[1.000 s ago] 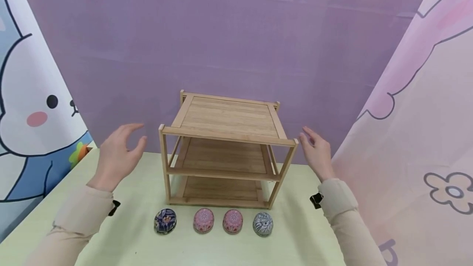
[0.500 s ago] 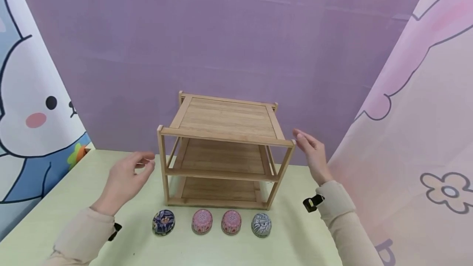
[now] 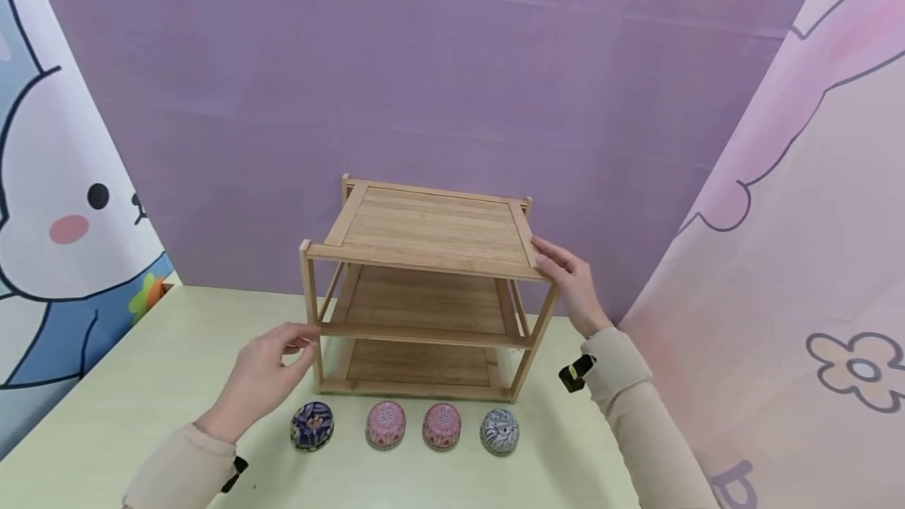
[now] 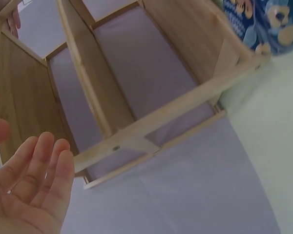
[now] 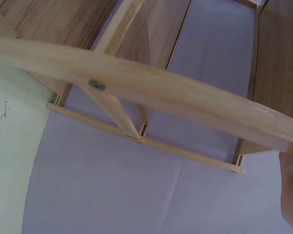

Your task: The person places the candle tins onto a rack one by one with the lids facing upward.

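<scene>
The hands flank the wooden rack [image 3: 427,297], seemingly placed for support on both sides; it stands upright on the table [image 3: 424,485]. The left hand [image 3: 265,371] has straight fingers, thumb apart, at the left front post [image 3: 309,289]; the right hand [image 3: 574,285] is at the top right corner (whether it grips, I cannot tell). Spaced in front, 1 dark blue tin [image 3: 312,426], 2 pink tins [image 3: 385,425] and 1 grey tin [image 3: 500,432] look closed, contents hidden.
</scene>
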Demonstrator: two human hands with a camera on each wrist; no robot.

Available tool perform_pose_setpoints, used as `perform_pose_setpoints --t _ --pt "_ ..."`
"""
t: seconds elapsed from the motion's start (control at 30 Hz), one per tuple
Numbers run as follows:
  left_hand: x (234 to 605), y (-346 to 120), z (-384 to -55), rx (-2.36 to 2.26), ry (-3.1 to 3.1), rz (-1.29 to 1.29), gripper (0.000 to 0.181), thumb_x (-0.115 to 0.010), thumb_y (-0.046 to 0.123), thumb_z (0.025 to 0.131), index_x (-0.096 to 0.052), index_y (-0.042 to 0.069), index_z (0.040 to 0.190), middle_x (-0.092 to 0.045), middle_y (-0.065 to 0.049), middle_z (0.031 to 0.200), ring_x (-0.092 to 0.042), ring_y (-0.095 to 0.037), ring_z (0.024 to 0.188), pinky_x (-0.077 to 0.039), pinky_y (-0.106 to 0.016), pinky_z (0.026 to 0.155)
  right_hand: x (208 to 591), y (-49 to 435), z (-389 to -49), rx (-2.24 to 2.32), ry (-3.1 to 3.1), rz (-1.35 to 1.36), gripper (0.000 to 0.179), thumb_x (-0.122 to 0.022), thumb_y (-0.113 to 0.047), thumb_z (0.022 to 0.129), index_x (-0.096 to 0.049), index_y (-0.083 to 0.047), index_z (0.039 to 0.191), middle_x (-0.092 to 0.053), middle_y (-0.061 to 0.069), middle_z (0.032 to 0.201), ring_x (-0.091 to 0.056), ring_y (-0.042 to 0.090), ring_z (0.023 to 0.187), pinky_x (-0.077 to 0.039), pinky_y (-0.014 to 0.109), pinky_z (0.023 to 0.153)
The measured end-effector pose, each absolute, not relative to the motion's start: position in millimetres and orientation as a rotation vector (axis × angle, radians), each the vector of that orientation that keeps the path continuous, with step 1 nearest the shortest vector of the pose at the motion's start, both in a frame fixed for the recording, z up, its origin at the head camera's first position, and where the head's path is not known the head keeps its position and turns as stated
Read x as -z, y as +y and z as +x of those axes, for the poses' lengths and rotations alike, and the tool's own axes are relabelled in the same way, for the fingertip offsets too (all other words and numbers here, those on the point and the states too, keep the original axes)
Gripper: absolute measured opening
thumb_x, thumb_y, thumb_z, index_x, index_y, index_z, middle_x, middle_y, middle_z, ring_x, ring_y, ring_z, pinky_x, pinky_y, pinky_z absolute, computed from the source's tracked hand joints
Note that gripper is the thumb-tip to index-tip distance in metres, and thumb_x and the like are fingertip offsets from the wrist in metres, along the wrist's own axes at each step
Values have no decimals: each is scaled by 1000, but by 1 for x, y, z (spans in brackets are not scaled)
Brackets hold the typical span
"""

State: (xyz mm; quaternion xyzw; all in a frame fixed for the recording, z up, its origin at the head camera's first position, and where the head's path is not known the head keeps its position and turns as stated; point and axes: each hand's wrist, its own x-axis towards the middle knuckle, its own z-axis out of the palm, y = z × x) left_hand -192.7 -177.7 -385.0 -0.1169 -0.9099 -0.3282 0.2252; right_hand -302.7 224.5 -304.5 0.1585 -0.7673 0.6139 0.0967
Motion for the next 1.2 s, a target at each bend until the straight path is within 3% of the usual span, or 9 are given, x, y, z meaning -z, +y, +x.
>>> perform_pose_setpoints --t 0.2,0.4,0.67,0.9,1.2 --pt "396 -173 -192 974 -2550 -316 22 -55 11 87 -62 5 106 -66 -5 98 -62 -20 86 -53 -39 76 311 224 -308 -1779 -2254 447 44 -58 -26 88 -50 -13 130 -50 4 134 -47 5 116 -39 16 94" --pt "404 -169 -191 1027 -2560 -329 22 -58 9 85 -62 6 107 -67 -3 98 -62 -18 86 -53 -37 76 319 223 -309 -1796 -2156 558 42 -56 -20 90 -50 -5 129 -44 1 139 -34 10 132 -34 18 103" --pt "414 -170 -192 977 -2587 -388 25 -58 10 85 -62 6 109 -65 -6 103 -62 -22 89 -54 -38 71 323 219 -305 -1828 -2114 598 39 -48 -18 94 -49 -4 130 -39 2 142 -31 9 134 -29 26 109" --pt "421 -172 -189 735 -2606 -564 31 -64 14 81 -60 6 111 -60 -9 114 -57 -31 105 -49 -47 85 319 212 -296 -1744 -2101 600 36 -43 -7 94 -48 2 129 -40 9 141 -32 14 134 -30 13 104" --pt "431 -181 -189 424 -2579 -734 35 -69 17 77 -61 6 109 -60 -9 112 -58 -25 102 -52 -39 81 314 209 -291 -1677 -2120 603 37 -43 -6 93 -47 4 128 -42 11 139 -33 17 133 -30 9 102"
